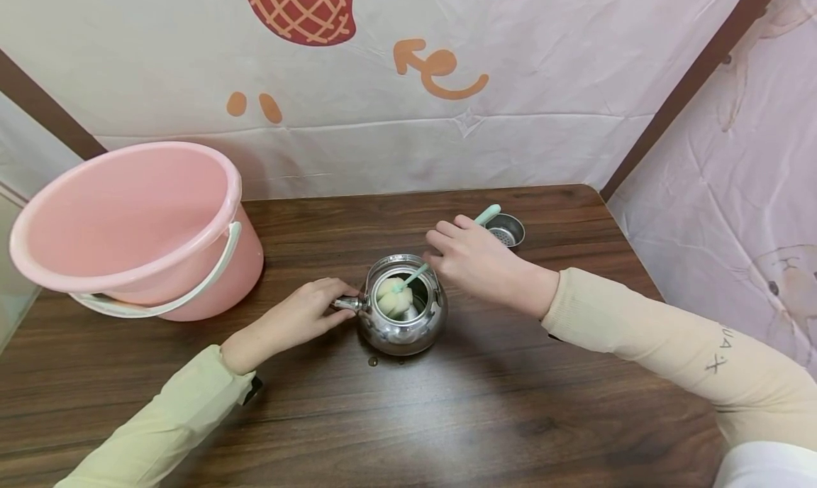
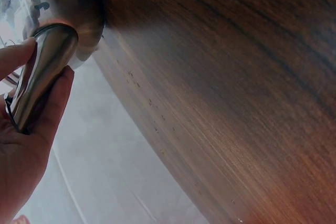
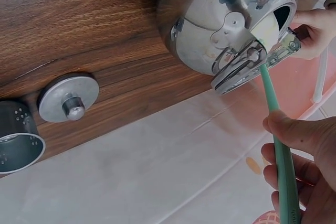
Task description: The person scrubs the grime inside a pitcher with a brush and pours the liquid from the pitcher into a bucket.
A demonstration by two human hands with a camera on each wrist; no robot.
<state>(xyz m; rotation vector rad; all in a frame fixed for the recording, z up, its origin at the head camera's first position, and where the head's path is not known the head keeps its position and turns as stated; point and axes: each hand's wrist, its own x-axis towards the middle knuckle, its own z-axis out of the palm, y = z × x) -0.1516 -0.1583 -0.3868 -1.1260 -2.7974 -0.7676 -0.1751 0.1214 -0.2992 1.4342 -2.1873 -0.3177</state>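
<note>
A shiny steel teapot (image 1: 402, 335) stands uncovered on the wooden table. My left hand (image 1: 300, 318) grips its spout (image 2: 44, 72), thumb on one side and fingers on the other. In my right hand (image 1: 485, 264) is a sponge brush, held by its mint-green handle (image 3: 281, 156) between thumb and fingers. The pale sponge head (image 1: 394, 298) sits inside the teapot's round mouth, partly hidden by the wall in the right wrist view. The teapot's folding handle (image 3: 247, 66) lies beside the opening.
A large pink bucket (image 1: 252, 261) with a white handle stands on the left. A perforated steel strainer (image 1: 507, 229) is at the back right, near a knobbed steel lid (image 3: 68, 98). Water drops (image 1: 373, 361) dot the table before the teapot. A printed cloth (image 1: 357, 154) hangs behind.
</note>
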